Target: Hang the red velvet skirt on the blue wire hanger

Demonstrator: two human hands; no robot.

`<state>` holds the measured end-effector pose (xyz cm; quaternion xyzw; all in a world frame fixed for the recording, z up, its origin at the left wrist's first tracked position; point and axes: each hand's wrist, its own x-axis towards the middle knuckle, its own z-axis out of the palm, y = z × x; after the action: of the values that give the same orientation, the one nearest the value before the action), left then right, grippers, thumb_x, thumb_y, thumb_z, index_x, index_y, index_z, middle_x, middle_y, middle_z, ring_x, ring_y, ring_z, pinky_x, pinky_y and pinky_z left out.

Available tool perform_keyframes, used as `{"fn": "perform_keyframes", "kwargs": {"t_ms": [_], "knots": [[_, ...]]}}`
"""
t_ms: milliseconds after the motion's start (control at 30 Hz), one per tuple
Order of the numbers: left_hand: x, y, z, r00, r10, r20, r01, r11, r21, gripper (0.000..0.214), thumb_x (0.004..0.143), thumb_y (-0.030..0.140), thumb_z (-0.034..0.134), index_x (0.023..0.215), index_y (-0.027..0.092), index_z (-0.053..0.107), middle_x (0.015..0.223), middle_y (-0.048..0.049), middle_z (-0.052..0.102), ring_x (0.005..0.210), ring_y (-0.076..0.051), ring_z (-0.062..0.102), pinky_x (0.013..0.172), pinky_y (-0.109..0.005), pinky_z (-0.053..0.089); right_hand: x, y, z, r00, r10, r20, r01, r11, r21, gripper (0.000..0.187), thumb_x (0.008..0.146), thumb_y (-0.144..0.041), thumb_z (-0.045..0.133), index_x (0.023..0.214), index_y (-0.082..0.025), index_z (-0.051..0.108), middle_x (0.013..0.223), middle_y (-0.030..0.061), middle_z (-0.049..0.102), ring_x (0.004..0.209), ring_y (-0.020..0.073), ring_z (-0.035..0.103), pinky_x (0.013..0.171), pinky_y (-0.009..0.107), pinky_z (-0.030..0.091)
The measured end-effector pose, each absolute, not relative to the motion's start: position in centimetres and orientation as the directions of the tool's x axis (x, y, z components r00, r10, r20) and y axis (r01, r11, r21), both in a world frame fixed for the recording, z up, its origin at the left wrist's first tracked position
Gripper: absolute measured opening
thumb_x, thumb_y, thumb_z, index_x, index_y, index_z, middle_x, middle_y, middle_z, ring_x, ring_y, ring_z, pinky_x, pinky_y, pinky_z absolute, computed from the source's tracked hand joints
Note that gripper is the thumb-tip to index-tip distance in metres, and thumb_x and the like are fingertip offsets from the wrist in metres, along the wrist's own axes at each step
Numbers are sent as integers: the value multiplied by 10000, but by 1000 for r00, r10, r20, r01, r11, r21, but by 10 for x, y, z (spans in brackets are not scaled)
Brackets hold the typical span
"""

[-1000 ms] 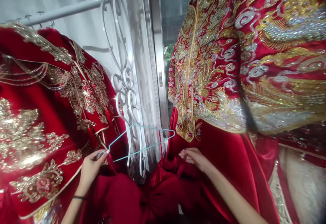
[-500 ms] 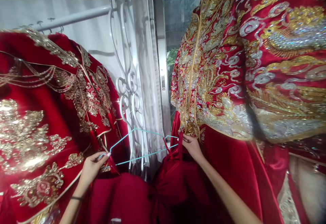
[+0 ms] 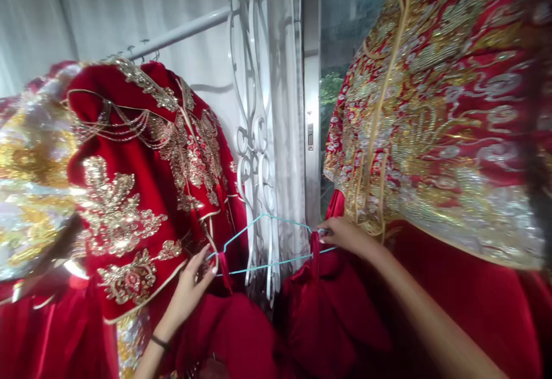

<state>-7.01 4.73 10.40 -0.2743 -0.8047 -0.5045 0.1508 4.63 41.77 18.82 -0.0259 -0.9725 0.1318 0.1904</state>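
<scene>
A thin light-blue wire hanger [image 3: 267, 240] is held level between my two hands. My left hand [image 3: 190, 291] pinches its left end, where a red loop of cloth hangs. My right hand [image 3: 347, 235] grips its right end together with a red strap of the plain red skirt [image 3: 328, 316], which sags below the hanger. An embroidered red and gold jacket [image 3: 435, 120] hangs just above my right hand. Another red embroidered garment [image 3: 142, 177] hangs beside my left hand.
A white metal rail [image 3: 185, 31] with hooks carries the garments on the left. Behind the hanger stand a white scrolled iron frame [image 3: 254, 137], white curtains and a window post [image 3: 310, 97]. Gold and silver cloth [image 3: 30, 177] fills the far left.
The view has swung left, shifting everything rightward in the frame. My right hand rose from the skirt folds to the hanger's right end, bringing a red strap with it. My left hand kept its hold.
</scene>
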Motion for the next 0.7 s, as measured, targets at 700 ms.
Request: {"fn": "perform_keyframes", "kwargs": {"t_ms": [700], "knots": [[-51,1,182,-708,606,363,700,531,478,212,805,340,489,836,180,624,816,-26,659,786,-167,591,742,-260,423,-41,219,159,-627,-510,589,-594,802,61,149,839,-184,528,711,-179,603,767,7,611,796,159,483,837,365,242]]}}
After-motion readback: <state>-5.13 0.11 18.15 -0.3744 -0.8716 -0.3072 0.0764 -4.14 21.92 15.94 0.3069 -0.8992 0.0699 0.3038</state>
